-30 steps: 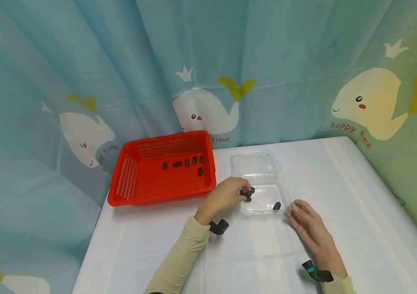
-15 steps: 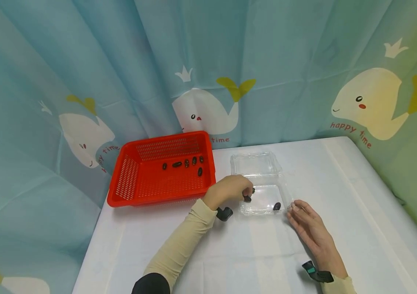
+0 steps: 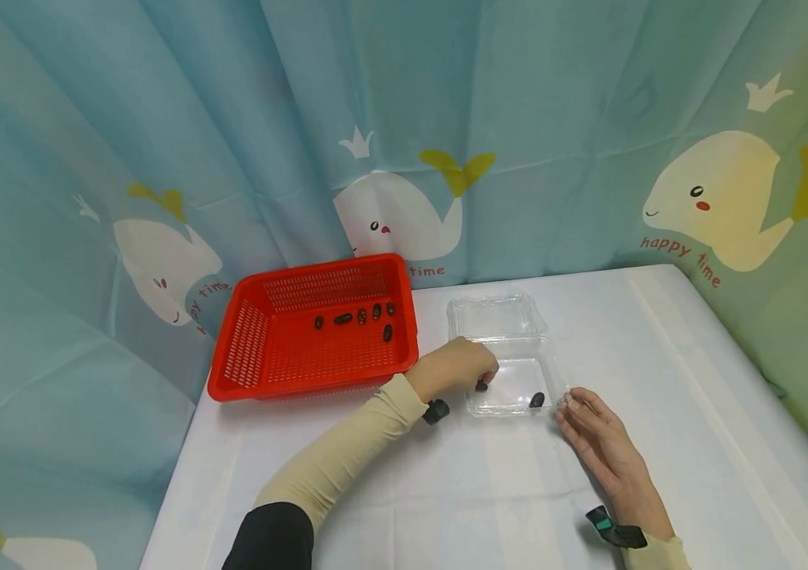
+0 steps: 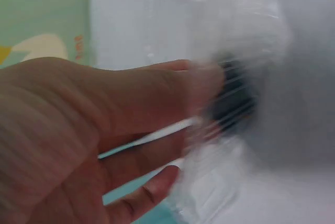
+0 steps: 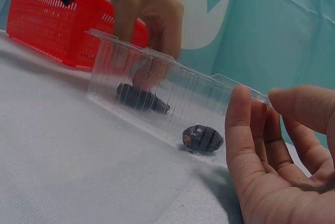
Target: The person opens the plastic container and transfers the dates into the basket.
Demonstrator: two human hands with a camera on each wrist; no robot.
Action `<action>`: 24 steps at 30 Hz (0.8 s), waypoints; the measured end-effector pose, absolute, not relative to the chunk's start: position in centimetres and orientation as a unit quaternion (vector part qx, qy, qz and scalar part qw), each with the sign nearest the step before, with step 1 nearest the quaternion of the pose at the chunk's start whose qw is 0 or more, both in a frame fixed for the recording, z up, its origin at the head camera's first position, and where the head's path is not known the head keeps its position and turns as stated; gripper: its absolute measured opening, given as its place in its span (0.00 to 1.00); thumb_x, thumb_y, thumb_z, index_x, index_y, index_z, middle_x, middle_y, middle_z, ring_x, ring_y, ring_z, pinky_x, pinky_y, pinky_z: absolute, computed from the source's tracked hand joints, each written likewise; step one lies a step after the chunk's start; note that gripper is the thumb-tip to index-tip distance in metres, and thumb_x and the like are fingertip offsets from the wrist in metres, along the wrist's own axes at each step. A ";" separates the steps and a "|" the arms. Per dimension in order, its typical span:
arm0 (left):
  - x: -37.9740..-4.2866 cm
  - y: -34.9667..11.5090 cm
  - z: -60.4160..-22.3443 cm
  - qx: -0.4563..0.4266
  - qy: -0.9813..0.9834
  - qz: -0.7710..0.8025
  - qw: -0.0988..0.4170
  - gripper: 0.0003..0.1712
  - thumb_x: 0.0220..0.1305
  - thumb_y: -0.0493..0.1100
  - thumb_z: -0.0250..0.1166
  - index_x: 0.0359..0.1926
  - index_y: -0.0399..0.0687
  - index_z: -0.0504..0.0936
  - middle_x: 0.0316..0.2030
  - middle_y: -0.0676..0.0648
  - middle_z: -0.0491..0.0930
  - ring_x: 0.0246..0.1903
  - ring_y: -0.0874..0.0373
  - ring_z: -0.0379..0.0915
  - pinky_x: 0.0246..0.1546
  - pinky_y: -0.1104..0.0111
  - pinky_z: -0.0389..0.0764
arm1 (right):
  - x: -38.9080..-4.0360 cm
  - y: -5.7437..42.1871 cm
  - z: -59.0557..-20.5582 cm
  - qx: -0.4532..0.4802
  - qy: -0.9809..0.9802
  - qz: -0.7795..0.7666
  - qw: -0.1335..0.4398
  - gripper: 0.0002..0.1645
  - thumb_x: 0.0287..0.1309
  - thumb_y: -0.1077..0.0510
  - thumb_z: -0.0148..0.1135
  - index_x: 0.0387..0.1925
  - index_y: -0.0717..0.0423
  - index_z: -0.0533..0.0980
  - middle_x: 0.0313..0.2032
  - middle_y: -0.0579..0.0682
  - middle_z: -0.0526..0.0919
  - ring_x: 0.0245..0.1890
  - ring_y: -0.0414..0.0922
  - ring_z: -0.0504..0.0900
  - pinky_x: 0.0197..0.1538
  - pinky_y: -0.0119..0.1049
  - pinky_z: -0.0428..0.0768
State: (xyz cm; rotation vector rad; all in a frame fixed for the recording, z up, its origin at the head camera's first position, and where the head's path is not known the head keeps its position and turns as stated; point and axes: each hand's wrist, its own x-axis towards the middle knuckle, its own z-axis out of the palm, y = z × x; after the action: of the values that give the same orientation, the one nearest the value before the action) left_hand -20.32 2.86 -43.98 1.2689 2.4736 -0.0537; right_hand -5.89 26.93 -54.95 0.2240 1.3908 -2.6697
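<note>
Dark pieces (image 5: 203, 139): small and oval; one lay inside the clear box, just left of the right hand's fingertips, and at least one more lay under the left hand's fingertips, partly hidden by them.
Clear box (image 3: 517, 384): stood on the table (image 3: 475, 491) between the two hands, its near wall toward the person.
Lid (image 3: 492, 317): swung back and lying past the left hand, joined to the box along the far edge.
Left hand (image 3: 457, 368): reached over the box's left side with its fingers pointing down among the dark pieces; whether it pinched one could not be told.
Right hand (image 3: 605, 443): pinched the box's near right corner between thumb and finger, the other fingers loosely bent beside the wall.
Red basket (image 3: 290, 348): stood to the left of the left hand, beyond the forearm, with six more dark pieces scattered on its floor, well apart from the right hand.
Sleeves: tan cloth (image 3: 347, 451) covered the left forearm behind the hand, with black cloth (image 3: 275, 534) higher up.
Strap (image 3: 616, 529): dark, around the right wrist, just below the hand.
Curtain (image 3: 553, 158): blue-green with printed whales, hung beyond both hands.
</note>
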 end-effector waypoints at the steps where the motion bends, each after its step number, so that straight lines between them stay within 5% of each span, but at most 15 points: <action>1: -20.3 3.0 -44.1 0.454 0.873 -0.023 0.179 0.05 0.66 0.36 0.69 0.38 0.51 0.88 0.31 0.56 0.81 0.33 0.62 0.70 0.37 0.75 0.72 | -5.9 26.9 -54.9 0.077 0.464 -0.880 0.062 0.15 0.79 0.66 0.48 0.54 0.46 0.76 0.46 0.41 0.82 0.48 0.35 0.85 0.58 0.27 0.84; 9: -20.6 3.3 -45.3 0.477 0.863 -0.029 0.162 0.06 0.66 0.34 0.68 0.33 0.50 0.84 0.26 0.56 0.72 0.30 0.62 0.65 0.33 0.76 0.67 | -5.8 26.9 -54.9 0.093 0.475 -0.873 0.062 0.14 0.79 0.65 0.49 0.55 0.46 0.75 0.46 0.40 0.81 0.49 0.35 0.84 0.59 0.27 0.83; 17: -21.0 3.5 -46.5 0.493 0.857 -0.045 0.143 0.08 0.65 0.34 0.69 0.35 0.53 0.87 0.30 0.57 0.82 0.33 0.62 0.72 0.38 0.76 0.75 | -5.9 26.8 -54.7 0.089 0.462 -0.880 0.062 0.14 0.79 0.65 0.48 0.53 0.46 0.77 0.45 0.41 0.82 0.48 0.35 0.85 0.57 0.27 0.84; 24: -21.1 3.1 -46.6 0.517 0.845 -0.054 0.129 0.09 0.64 0.33 0.68 0.37 0.54 0.86 0.33 0.57 0.81 0.35 0.63 0.73 0.39 0.76 0.75 | -5.8 26.8 -54.5 0.101 0.472 -0.873 0.064 0.13 0.79 0.64 0.50 0.53 0.46 0.76 0.45 0.40 0.82 0.48 0.35 0.84 0.57 0.27 0.84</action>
State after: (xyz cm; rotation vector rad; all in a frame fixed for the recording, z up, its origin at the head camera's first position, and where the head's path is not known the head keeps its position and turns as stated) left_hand -21.08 3.13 -46.61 1.5027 2.4564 -0.1556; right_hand -5.83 26.80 -54.47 0.3043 1.4256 -2.6382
